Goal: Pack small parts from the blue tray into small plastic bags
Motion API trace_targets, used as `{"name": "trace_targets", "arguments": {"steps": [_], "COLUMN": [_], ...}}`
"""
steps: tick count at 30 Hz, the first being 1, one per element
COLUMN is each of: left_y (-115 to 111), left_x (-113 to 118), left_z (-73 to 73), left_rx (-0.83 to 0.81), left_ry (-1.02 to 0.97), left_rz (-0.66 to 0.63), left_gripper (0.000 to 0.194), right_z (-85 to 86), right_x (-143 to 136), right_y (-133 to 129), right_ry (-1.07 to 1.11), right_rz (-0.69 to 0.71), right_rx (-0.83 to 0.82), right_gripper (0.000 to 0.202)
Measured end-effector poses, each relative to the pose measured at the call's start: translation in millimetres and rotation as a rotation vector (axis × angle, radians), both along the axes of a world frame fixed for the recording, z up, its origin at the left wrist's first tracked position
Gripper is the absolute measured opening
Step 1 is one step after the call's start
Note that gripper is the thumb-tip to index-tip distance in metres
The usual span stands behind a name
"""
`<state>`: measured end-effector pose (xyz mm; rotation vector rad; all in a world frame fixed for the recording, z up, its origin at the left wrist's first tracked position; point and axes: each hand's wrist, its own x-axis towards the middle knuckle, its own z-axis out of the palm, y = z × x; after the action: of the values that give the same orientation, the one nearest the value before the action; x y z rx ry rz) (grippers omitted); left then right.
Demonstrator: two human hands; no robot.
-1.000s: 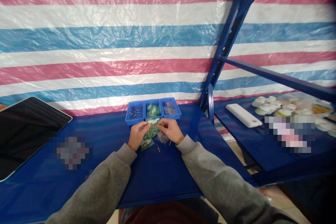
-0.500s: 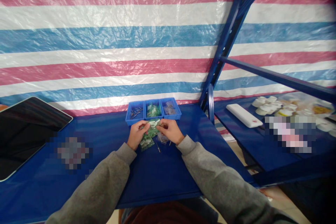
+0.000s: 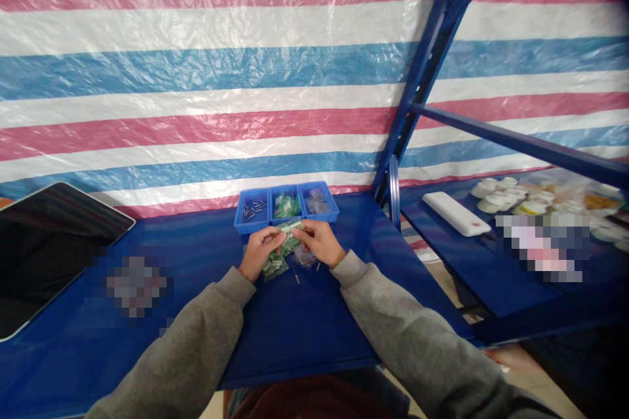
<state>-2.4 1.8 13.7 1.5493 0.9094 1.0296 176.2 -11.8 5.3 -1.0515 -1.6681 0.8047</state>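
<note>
My left hand (image 3: 260,251) and my right hand (image 3: 322,241) pinch a small greenish clear plastic bag (image 3: 289,225) between them, its upper edge stretched from one hand to the other. Pale small pieces show through the plastic. Below, on the blue table (image 3: 304,334), lie more green bags (image 3: 275,266), partly covered by my left hand. A clear bag (image 3: 305,258) rests under my right hand, with a thin metal pin (image 3: 296,275) beside it. Just behind my hands stands a blue three-part bin (image 3: 253,228): loose metal pins at left, green bags in the middle, clear bags at right.
At the left lies a large dark-screened panel (image 3: 54,242), with a blurred patch near it. A blue metal frame (image 3: 410,98) rises at the right. Beyond it, a second blue table holds a white oblong box (image 3: 455,213) and several white round containers (image 3: 496,195). A striped sheet (image 3: 221,72) hangs behind.
The bag between my hands has been raised slightly and its edge now looks flat and straight. The fingers of both hands have shifted a little along it.
</note>
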Motion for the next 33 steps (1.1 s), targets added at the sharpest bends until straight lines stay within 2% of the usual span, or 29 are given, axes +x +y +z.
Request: {"name": "trace_targets", "arguments": {"steps": [6, 12, 18, 21, 29, 33], "left_y": [0.8, 2.6, -1.9, -3.6, 1.1, -3.3], "left_x": [0.0, -0.5, 2.3, 3.1, -3.0, -3.0], "left_z": [-1.4, -2.2, 0.7, 2.5, -0.1, 3.0], "left_rx": [-0.042, -0.013, -0.022, -0.024, 0.160, 0.240], "left_ry": [-0.037, -0.050, -0.050, -0.059, 0.042, 0.101], "left_rz": [-0.050, -0.020, -0.040, -0.035, 0.131, 0.152], "left_gripper": [0.025, 0.022, 0.022, 0.031, 0.021, 0.018], "right_z": [1.5, 5.1, -2.1, -5.2, 0.5, 2.9], "right_x": [-0.9, -3.1, -2.5, -1.7, -2.5, 0.5], "right_y": [-0.6, -2.9, 0.9, 2.9, 0.4, 1.5], "right_ry": [0.009, 0.049, 0.049, 0.042, -0.005, -0.003], "right_rz": [0.004, -0.009, 0.012, 0.009, -0.067, -0.003], "right_rx": [0.010, -0.001, -0.027, -0.018, 0.038, -0.013], "right_gripper": [0.026, 0.028, 0.028, 0.027, 0.030, 0.031]}}
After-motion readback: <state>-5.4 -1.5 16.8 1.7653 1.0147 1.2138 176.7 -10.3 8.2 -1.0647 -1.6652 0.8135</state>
